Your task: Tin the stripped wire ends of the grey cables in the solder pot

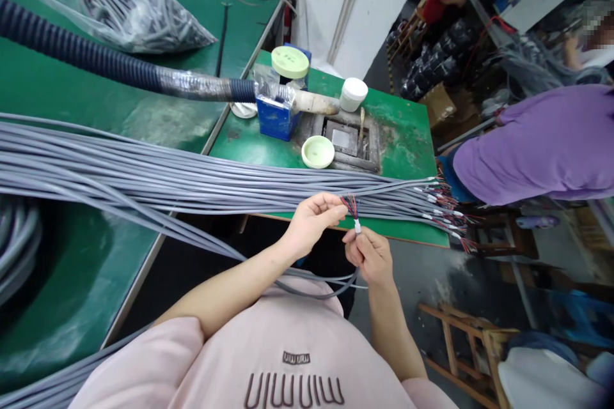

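My right hand (pixel 371 255) is closed around the end of a grey cable (pixel 346 284), just below a white sleeve (pixel 357 226). Thin coloured wires (pixel 352 206), red and dark ones among them, fan out above the sleeve. My left hand (pixel 314 220) pinches at the tips of these wires with thumb and forefinger. From my right hand the cable loops down in front of my shirt and off to the left. Behind my hands lies a thick bundle of grey cables (pixel 240 184), its stripped wire ends (pixel 451 204) spread out at the right.
A black corrugated hose (pixel 96 51) ends over a solder pot (pixel 344 139) set in the green bench (pixel 407 121). Around it stand a blue block (pixel 275 120), a pale green dish (pixel 318 152) and a white tub (pixel 354 94). A person in purple (pixel 537 147) is at the right.
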Available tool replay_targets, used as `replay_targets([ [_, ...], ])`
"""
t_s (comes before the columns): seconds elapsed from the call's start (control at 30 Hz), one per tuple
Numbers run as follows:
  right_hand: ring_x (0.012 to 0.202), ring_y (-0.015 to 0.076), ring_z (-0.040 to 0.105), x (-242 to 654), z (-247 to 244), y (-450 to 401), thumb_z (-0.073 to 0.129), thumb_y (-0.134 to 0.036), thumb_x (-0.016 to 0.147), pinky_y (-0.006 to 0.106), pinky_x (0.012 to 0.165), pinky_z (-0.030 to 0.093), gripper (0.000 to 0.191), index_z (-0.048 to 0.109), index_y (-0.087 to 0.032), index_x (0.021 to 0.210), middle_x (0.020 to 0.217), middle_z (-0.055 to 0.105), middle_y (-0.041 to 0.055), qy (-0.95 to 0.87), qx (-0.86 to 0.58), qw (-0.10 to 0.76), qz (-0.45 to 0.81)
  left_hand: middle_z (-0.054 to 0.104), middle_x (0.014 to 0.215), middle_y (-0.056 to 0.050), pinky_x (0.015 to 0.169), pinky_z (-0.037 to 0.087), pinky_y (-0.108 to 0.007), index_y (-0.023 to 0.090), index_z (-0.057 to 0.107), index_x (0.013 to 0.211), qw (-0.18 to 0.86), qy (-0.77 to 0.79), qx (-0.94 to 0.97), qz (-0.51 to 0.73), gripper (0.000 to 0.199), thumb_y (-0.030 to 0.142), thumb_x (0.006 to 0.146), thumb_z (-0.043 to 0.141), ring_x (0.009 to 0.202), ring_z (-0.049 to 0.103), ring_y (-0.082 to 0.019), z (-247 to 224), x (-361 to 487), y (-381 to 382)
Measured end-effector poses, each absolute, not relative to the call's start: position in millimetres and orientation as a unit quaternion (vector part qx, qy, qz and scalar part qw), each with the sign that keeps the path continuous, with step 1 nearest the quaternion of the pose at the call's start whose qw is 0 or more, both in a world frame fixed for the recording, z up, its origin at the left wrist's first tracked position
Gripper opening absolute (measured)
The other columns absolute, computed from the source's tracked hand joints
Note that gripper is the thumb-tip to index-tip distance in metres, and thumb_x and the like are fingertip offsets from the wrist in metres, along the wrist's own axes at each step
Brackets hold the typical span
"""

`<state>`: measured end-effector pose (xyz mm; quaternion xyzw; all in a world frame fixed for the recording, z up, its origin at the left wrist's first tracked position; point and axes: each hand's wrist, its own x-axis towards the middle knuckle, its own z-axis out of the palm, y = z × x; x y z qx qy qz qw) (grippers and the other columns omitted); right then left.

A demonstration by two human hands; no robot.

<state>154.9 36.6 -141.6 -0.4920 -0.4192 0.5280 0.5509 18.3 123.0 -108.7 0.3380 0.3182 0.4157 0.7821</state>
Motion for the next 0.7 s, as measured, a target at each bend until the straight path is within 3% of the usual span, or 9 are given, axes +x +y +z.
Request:
replay_targets([
  [0.7,0.038,0.0064,0.028,153.3,-143.9,40.1,0.052,-0.042,0.090,0.022,0.039,0.021,0.030,0.064,-0.016,0.083,0.044,0.034,-0.0080,-0.435,-0.514,0.535,0.509,0.063,0.063,0.002,0.061,0.048,-0.021,0.015,0.063,0.071,0.754,0.310,0.359,0.455,0.028,0.037,0.064,0.079,0.056,0.055,-0.008,-113.1,23.2,123.3],
])
